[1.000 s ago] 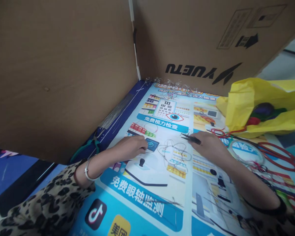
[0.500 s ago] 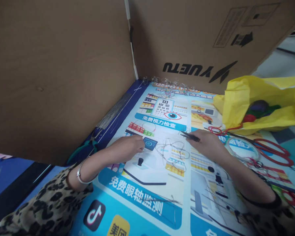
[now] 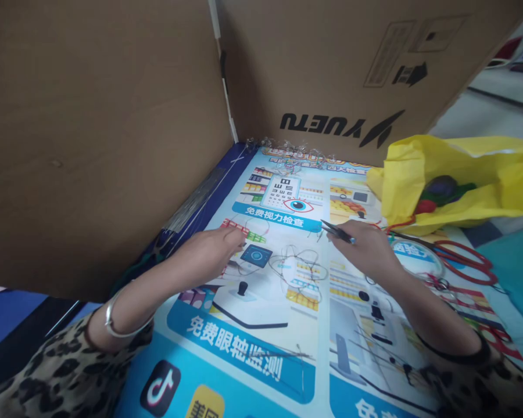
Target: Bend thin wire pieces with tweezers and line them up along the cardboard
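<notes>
My left hand [image 3: 211,252] is raised over the printed poster with its fingertips pinched together; whatever they hold, if anything, is too fine to make out. In my right hand [image 3: 366,247] is a pair of dark tweezers [image 3: 337,230], the slim points directed left toward my other hand. Between and just below both hands lies a flower-shaped outline of thin bent wire [image 3: 297,268] on the poster. Several loose wire pieces [image 3: 283,354] rest nearer to me.
Cardboard panels [image 3: 113,116] stand at the left and back. Straight wires [image 3: 194,200] lie along the left panel, with tangled wire pieces [image 3: 287,150] at the back. On the right are a yellow bag [image 3: 401,180], red-handled scissors [image 3: 466,261] and a clear ring-shaped coil [image 3: 418,255].
My left hand has moved up and left, away from the wire flower. My right hand stays near its place with the tweezers. The whole view has shifted slightly.
</notes>
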A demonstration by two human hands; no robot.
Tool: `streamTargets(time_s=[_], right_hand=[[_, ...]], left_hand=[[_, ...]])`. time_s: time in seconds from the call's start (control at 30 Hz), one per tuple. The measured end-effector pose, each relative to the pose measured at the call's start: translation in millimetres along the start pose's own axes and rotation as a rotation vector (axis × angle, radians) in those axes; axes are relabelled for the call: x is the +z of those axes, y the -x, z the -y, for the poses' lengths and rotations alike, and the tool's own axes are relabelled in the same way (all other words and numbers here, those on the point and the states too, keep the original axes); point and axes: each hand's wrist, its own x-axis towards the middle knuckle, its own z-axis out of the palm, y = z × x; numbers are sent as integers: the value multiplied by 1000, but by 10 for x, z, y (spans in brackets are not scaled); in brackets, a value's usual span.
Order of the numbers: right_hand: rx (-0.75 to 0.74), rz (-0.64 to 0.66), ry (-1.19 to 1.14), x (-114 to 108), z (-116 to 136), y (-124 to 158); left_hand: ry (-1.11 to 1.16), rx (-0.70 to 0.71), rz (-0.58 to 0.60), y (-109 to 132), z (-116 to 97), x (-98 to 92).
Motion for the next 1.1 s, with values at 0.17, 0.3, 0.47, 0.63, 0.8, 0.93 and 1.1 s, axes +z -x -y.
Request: streamTargets(time_s=[0.17, 0.3, 0.47, 0.63, 0.8, 0.93, 1.1], right_hand=[[69, 63, -423, -249, 383, 106], [42, 137, -643, -334, 541, 162], [96, 116, -758, -300, 432, 132], [151, 81, -887, -186, 324, 110], [198, 41, -906, -113, 381, 124], [198, 38, -938, -57, 381, 127], [8, -197, -218, 37, 134, 81]], left_hand=[[-68, 169, -60, -265, -334, -381], [-31, 314, -103, -567, -678, -462], [99, 253, -190, -844, -802, -342], [470, 187, -260, -972, -746, -178], [1059, 8, -145, -1036, -730, 78], [1367, -52, -221, -1073, -718, 183], [1740, -154, -138, -1064, -650, 127]])
